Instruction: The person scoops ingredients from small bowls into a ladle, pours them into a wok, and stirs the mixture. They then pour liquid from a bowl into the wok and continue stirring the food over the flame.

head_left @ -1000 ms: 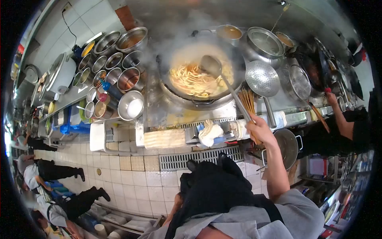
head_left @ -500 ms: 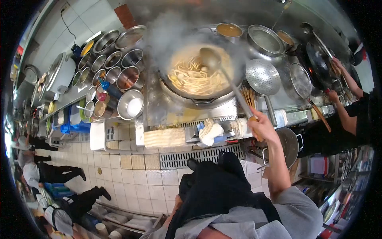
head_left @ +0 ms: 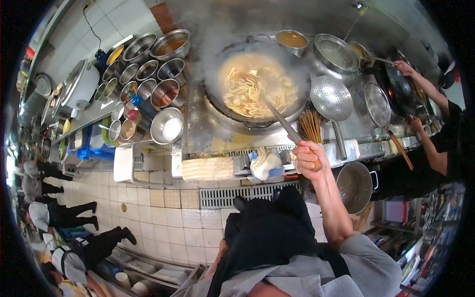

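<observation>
My right hand (head_left: 310, 157) is wrapped round the wooden end of a long-handled ladle (head_left: 283, 120). The ladle's bowl is sunk out of sight among thick noodles (head_left: 245, 91) in cloudy broth. They fill a large dark wok (head_left: 217, 106) on the stove, with steam rising over it. Of my left arm only a part shows low beside the black apron (head_left: 267, 232); the fingers of my left hand are hidden. A bamboo brush (head_left: 310, 124) and a perforated skimmer (head_left: 331, 98) lie right of the wok.
Metal bowls and pots, one with white powder (head_left: 171, 129), crowd the left counter. Folded towels (head_left: 208, 169) line the stove's front edge. A deep pot (head_left: 354, 188) stands at lower right. On the right a co-worker's arms (head_left: 430, 91) reach over another wok. Other people stand at far left.
The ladle's bowl has gone down into the noodles, and my right hand has moved slightly left and lower. The co-worker's upper hand has moved left and up, onto a ladle handle.
</observation>
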A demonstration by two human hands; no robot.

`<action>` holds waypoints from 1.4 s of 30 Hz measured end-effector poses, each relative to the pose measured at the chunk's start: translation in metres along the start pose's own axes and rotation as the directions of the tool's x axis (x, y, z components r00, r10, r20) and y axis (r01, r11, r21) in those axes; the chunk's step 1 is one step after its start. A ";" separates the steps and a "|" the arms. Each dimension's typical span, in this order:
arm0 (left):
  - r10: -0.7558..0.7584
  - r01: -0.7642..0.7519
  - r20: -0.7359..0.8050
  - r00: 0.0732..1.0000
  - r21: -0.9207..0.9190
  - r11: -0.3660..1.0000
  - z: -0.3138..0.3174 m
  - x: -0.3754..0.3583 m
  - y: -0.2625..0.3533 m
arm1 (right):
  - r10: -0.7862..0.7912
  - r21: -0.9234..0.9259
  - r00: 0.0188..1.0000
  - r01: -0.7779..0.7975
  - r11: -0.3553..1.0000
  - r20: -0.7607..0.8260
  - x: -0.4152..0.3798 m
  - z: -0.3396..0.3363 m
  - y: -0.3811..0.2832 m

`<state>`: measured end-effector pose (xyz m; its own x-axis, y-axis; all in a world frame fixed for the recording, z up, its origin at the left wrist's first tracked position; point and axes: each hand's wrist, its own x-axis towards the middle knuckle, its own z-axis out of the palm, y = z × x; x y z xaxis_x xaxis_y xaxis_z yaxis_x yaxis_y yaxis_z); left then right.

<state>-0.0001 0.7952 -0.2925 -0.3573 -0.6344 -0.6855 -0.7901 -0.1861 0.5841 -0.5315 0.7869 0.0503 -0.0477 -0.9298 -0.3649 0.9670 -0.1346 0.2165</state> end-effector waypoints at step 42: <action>-0.114 0.102 -0.058 0.992 -0.177 0.979 -0.005 0.003 0.042 | -0.537 -0.979 0.832 0.030 -0.202 0.136 0.027 0.048 -0.095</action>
<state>-0.0322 0.7813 -0.2678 -0.2354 -0.6514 -0.7213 -0.7216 -0.3800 0.5787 -0.6368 0.7581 0.0634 -0.5935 -0.7481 -0.2967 0.0489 0.3345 -0.9411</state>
